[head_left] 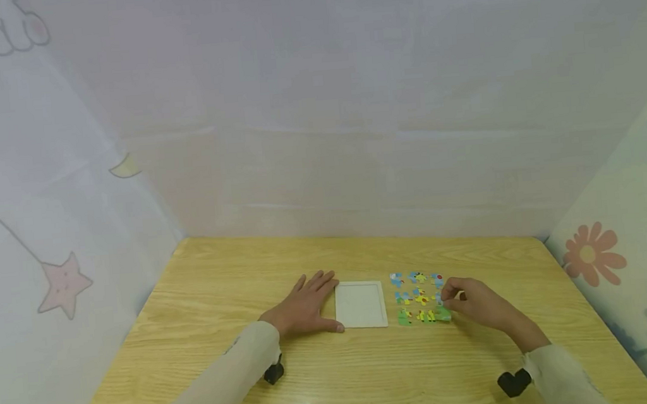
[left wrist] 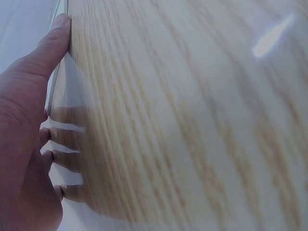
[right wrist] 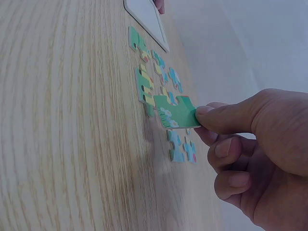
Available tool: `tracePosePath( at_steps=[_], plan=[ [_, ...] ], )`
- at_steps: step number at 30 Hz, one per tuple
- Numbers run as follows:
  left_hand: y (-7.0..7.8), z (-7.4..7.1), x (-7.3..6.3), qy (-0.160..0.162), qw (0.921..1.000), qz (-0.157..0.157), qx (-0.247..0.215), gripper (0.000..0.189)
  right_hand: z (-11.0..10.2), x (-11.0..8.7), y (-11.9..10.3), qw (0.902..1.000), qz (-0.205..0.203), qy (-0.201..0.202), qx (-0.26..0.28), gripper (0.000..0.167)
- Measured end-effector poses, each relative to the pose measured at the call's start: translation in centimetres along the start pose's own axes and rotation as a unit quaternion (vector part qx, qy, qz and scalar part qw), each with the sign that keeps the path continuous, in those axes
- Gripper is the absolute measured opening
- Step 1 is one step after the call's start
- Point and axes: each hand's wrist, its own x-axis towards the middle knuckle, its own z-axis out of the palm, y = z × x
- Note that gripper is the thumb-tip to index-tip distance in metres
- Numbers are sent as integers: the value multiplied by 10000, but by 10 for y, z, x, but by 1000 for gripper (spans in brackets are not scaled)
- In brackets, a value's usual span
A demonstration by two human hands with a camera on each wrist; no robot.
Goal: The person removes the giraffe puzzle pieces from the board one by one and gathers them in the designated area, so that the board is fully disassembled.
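Note:
A green jigsaw puzzle piece with small white flowers is pinched between the thumb and index finger of my right hand, lifted a little off the table. Below and around it several colourful puzzle pieces lie in loose rows, printed in blue, yellow and green. My left hand lies with its fingers spread at the left side of a white puzzle frame. Its thumb and fingertips touch the frame's edge. In the left wrist view the thumb lies along that edge.
A wooden table carries everything, and the frame lies left of the pieces. Pale fabric walls with printed flowers and a star enclose the table at the back and both sides. Black wrist cameras sit on both sleeves.

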Motion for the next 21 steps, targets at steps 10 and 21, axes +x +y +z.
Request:
tracePosePath(
  at_steps=[10,21],
  plan=[
    [1,-1,1,35,9999,51,-87,109,-5,-5,5,9998,97,-162,-28,5],
    [-2,1,1,36,10000,5,-72,110,-3,-3,16,9996,176,-230,-23,4]
  ],
)
